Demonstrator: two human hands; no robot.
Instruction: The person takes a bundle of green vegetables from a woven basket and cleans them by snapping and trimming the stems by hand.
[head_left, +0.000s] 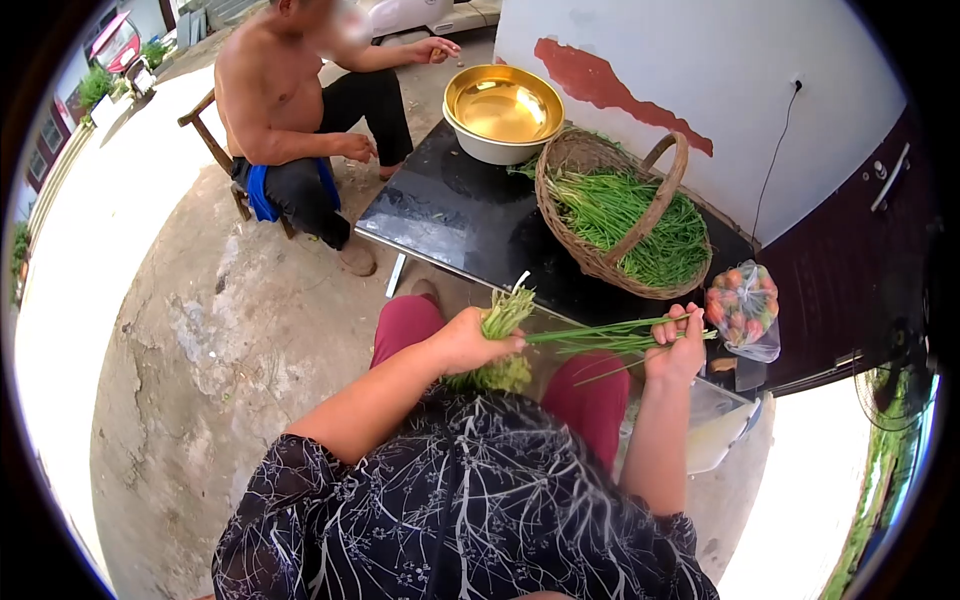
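Observation:
My left hand (474,343) is closed round a bunch of long, thin, chive-like green stalks (508,312). Their pale ends stick up above the fist. From that bunch a few stalks stretch right, and my right hand (677,345) pinches their far tips. Both hands are held over my lap, in front of the table edge. Beyond them a wicker basket (640,232) with a tall handle holds a heap of similar green stalks (625,215). Below my left hand, partly hidden, lies more pale green plant matter (500,375).
On the black table (440,215) a gold basin (505,100) rests in a white basin (490,150). A clear bag of reddish fruit or vegetables (742,305) is at the right end. Across the table's left corner a person (275,95) sits on a wooden chair.

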